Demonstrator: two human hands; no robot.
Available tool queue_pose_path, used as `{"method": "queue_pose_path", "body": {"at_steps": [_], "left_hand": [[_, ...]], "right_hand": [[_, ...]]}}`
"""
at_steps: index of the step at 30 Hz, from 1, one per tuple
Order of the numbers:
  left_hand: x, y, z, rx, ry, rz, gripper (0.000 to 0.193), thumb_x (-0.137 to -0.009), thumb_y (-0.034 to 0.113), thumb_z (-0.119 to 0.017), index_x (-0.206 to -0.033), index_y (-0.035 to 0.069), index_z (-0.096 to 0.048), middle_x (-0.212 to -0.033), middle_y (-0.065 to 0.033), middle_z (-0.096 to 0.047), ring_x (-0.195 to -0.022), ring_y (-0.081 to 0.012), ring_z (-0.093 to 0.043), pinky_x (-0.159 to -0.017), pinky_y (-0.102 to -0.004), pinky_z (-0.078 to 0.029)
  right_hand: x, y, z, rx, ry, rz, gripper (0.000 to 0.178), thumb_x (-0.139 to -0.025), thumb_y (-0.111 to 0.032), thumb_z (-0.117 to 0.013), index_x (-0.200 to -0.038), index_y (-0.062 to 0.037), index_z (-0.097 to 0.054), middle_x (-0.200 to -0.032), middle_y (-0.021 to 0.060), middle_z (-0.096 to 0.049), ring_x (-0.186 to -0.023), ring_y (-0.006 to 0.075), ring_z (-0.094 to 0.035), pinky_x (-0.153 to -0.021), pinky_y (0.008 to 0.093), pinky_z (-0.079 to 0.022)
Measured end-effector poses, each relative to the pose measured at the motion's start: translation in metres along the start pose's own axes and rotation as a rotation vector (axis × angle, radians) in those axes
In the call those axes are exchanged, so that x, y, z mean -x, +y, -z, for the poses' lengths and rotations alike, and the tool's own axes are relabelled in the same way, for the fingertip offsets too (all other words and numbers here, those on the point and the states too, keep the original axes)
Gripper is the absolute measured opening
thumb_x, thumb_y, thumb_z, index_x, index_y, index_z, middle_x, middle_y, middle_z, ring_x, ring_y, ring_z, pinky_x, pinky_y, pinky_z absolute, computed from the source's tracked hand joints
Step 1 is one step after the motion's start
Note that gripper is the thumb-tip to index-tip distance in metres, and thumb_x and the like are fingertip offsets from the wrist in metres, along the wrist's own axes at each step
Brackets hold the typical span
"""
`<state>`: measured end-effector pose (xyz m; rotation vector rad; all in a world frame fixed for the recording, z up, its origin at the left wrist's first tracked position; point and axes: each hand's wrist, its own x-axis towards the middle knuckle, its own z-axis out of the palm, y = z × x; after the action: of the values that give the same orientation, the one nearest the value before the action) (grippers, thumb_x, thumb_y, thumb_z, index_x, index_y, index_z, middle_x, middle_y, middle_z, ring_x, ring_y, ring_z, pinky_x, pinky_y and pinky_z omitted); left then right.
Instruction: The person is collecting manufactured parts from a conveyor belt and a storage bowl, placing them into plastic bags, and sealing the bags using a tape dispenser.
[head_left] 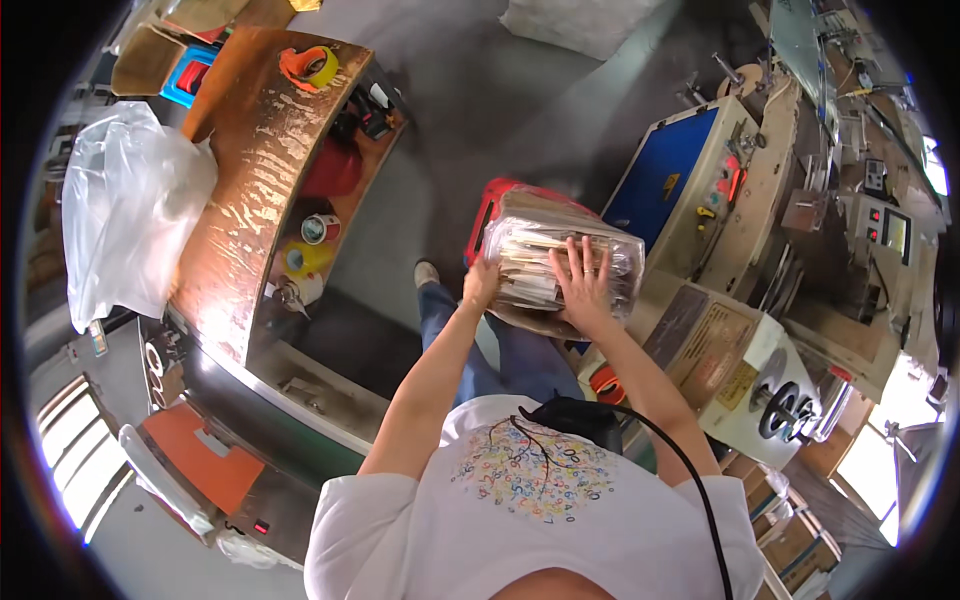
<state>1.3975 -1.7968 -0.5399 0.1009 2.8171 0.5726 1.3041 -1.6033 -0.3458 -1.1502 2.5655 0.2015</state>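
A carton lined with a clear plastic bag [627, 262] stands in front of my legs, packed with rows of thin, flat packets [527, 262], pale and brown. Their exact kind is too small to make out. My left hand [482, 281] is closed on the bag's edge at the near left corner. Across the top of the packets lies my right hand [584, 292], its fingers spread and nothing gripped. Behind and to the left of the carton, part of a red plastic object [484, 220] shows; the carton covers the rest of it.
To the left runs a worn wooden workbench [250, 150] with tape rolls [312, 68] on top and a shelf beneath. A large clear plastic bag [135, 210] hangs over its far side. Machinery with a blue panel [660, 175] and a black handwheel [780, 410] stands close on the right.
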Motion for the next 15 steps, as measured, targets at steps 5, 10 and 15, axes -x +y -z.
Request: {"method": "queue_pose_path", "body": {"at_steps": [5,10,15], "left_hand": [[-0.02,0.085,0.171,0.766,0.168,0.692,0.02,-0.078,0.021,-0.06,-0.082,0.001,-0.058,-0.07,-0.0155,-0.06,-0.068,-0.0316,-0.059,-0.061,-0.0386,-0.046],[-0.053,0.13,0.244,-0.035,0.473,0.301,0.042,-0.073,0.02,-0.065,-0.107,0.005,-0.047,-0.123,-0.0154,-0.044,-0.112,-0.0299,-0.044,-0.093,-0.0425,-0.036],[-0.121,0.139,0.184,0.001,0.025,0.083,0.06,-0.067,0.029,-0.069,-0.115,0.001,-0.046,-0.123,-0.0142,-0.044,-0.12,-0.0308,-0.037,-0.094,-0.0452,-0.033]], "right_hand": [[0.002,0.043,-0.083,0.154,0.16,-0.21,0.079,-0.073,-0.025,-0.062,-0.139,-0.0156,-0.021,-0.144,0.0174,-0.012,-0.133,0.0395,-0.007,-0.101,0.0621,-0.012],[0.008,0.05,-0.017,-0.302,-0.104,-0.13,0.112,-0.05,-0.041,-0.08,-0.139,-0.0132,-0.018,-0.144,0.0196,-0.011,-0.132,0.0418,-0.006,-0.102,0.0596,-0.012],[0.066,0.02,0.015,-0.653,0.243,-0.07,0.079,-0.06,-0.036,-0.076,-0.126,-0.0094,-0.04,-0.139,0.0217,-0.022,-0.129,0.0415,-0.02,-0.102,0.0558,-0.017]]}}
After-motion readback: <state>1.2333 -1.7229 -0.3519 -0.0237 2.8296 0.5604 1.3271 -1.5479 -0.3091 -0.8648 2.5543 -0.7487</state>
